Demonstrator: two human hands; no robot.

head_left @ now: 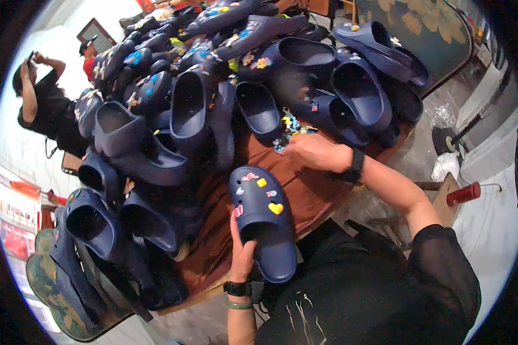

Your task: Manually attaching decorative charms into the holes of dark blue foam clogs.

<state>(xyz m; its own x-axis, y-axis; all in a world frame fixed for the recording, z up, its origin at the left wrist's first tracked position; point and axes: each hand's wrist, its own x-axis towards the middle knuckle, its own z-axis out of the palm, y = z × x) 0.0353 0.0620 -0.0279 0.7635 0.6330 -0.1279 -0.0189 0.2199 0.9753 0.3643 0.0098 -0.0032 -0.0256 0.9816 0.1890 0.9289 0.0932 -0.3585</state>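
Heaped navy-blue foam clogs (115, 138) crowd the brown cloth (319, 195), seemingly leaving its near strip for handling. The left hand (243, 256) clamps the side of one navy foam clog (258, 211) above that strip, probably so its toe and yellow heart-shaped charm (276, 209) face up unobstructed. Small multicoloured charms (293, 123) lie within reach of the right hand (319, 154), fingers bunched; any grip, I cannot tell.
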